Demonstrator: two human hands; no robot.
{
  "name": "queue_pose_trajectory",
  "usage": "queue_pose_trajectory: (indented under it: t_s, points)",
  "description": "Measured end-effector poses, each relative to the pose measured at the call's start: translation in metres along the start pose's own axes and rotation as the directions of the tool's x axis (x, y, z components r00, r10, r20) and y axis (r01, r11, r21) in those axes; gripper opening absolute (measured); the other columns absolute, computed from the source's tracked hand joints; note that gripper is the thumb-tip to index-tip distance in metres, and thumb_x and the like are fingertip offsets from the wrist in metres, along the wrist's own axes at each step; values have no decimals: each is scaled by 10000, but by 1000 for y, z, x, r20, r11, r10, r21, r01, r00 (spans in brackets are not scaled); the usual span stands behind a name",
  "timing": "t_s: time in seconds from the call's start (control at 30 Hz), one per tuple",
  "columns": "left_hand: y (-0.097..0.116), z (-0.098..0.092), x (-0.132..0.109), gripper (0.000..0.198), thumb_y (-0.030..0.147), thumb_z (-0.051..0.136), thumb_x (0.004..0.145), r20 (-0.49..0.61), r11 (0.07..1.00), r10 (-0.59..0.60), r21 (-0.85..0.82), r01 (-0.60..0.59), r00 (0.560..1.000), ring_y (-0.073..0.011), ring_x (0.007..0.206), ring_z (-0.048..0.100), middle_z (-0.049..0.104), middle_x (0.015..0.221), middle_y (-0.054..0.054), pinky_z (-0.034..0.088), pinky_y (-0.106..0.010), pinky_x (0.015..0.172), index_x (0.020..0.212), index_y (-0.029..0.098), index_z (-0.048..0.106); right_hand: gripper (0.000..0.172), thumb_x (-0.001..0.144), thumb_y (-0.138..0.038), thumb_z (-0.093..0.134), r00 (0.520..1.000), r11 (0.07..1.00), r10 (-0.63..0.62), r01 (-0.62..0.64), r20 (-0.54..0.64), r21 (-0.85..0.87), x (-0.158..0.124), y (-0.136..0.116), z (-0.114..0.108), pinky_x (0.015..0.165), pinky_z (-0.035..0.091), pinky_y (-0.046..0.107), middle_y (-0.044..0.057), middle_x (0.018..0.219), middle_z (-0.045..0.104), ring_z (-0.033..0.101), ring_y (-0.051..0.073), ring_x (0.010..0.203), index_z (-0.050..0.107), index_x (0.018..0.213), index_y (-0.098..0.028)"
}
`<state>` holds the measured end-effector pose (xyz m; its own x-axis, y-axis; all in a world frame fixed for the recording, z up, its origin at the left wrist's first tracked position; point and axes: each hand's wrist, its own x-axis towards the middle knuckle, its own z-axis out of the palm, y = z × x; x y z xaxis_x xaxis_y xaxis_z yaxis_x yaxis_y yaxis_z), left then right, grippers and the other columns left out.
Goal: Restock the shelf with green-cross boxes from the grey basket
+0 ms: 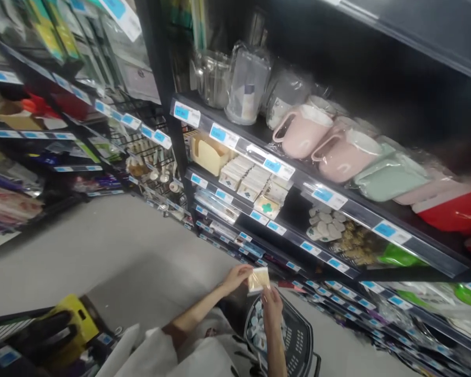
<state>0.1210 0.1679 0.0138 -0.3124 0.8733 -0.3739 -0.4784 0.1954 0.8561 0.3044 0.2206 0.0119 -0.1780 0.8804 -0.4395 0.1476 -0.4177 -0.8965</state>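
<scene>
A small, flat, pale yellow packet (258,280) with a shiny clear wrap is held up in front of me, below the shelf edges. My left hand (237,278) pinches its left side. My right hand (272,302) grips its lower right corner. What is printed on the packet is too small to read. Under my right forearm is a dark grey shopping basket (304,327). Inside it lie several small white and pale blue items (255,325), whose kind I cannot make out. My right forearm hides part of the basket.
Pink mugs (304,131), clear pitchers (249,84) and a green wrapped container (390,170) stand on the shelf ahead. Below are rows of small boxed packs (253,180) and a cream box (208,153). Grey floor (141,251) stretches left, with another rack (70,330) at lower left.
</scene>
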Motion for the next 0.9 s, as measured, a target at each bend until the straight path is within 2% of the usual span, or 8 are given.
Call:
queue_pose_trajectory:
  t_s: [0.17, 0.3, 0.37, 0.5, 0.6, 0.73, 0.8, 0.9]
  points:
    - [16, -16, -47, 678, 637, 809, 695, -101, 990, 36, -131, -49, 994, -232, 875, 740, 777, 1037, -128, 598, -307, 697, 1121, 122, 698, 597, 601, -493, 909, 999, 989, -47, 44, 20, 142, -25, -27, 27, 729, 577, 294, 55, 897, 770, 699, 173, 776, 672, 1038, -162]
    - [10, -28, -87, 721, 648, 777, 743, -177, 994, 37, -99, -55, 984, -224, 889, 746, 774, 1100, -137, 600, -299, 705, 1232, 130, 667, 588, 593, -466, 912, 997, 978, -71, 68, 7, 196, -40, -27, 51, 698, 567, 295, 72, 947, 770, 695, 173, 773, 678, 1036, -158]
    - [5, -39, -104, 727, 629, 778, 752, -210, 997, 57, -44, -68, 976, -230, 902, 748, 778, 1105, -140, 605, -315, 736, 1262, 123, 670, 612, 580, -444, 908, 998, 976, -62, 56, 22, 211, -49, -22, 64, 748, 577, 318, 82, 987, 771, 706, 184, 813, 679, 1071, -159]
    - [-4, -61, -130, 469, 461, 778, 803, -248, 962, 237, 197, -190, 939, -264, 1028, 735, 777, 1144, -137, 605, -371, 874, 1138, 132, 766, 567, 639, -438, 847, 988, 972, -80, 49, 129, 229, -70, -15, 82, 919, 564, 365, 94, 1084, 769, 708, 229, 1031, 689, 1114, -173]
    - [-5, -73, -134, 254, 327, 705, 883, -264, 856, 453, 397, -332, 852, -249, 1124, 705, 776, 1168, -101, 573, -414, 992, 1080, 200, 802, 549, 709, -518, 774, 978, 975, 6, -52, 210, 215, -79, -20, 88, 892, 574, 354, 112, 1156, 759, 693, 250, 1122, 669, 1129, -180]
    - [10, -87, -121, 213, 237, 620, 955, -76, 605, 701, 591, -534, 709, -211, 1124, 680, 795, 1110, -51, 564, -433, 1016, 1035, 275, 813, 634, 805, -697, 609, 946, 963, 161, -213, 283, 166, -76, -37, 101, 714, 596, 342, 125, 1124, 768, 738, 264, 995, 632, 1184, -189]
    - [24, -95, -112, 248, 210, 591, 973, 33, 515, 732, 627, -584, 681, -206, 1119, 667, 795, 1116, -39, 587, -415, 962, 1068, 292, 804, 603, 780, -664, 682, 952, 959, 118, -182, 282, 216, -70, -47, 111, 696, 588, 325, 111, 1090, 775, 742, 252, 942, 655, 1145, -185]
    - [50, -106, -100, 272, 179, 578, 972, 124, 445, 733, 656, -609, 669, -211, 1110, 654, 789, 1138, -46, 593, -409, 935, 1086, 286, 800, 563, 684, -506, 845, 975, 954, 35, -98, 220, 283, -61, -58, 131, 704, 568, 298, 76, 1042, 782, 733, 220, 873, 685, 1116, -182]
